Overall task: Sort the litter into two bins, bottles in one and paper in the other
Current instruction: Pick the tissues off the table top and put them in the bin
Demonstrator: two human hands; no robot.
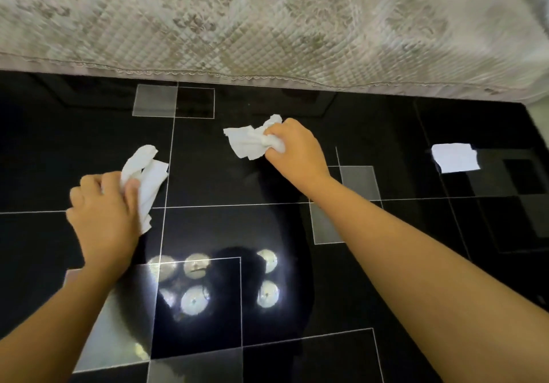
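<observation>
Left hand point(102, 204) grips a crumpled white paper tissue point(145, 180); right hand point(292, 148) pinches another white crumpled tissue point(249, 142). Prob. light, soft, tears easily; bunch at centre w/ curled fingers.

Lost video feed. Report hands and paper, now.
Left hand grips crumpled paper. Right hand grips second crumpled paper. Flat sheet lies loose on the floor. No bins in view.
</observation>
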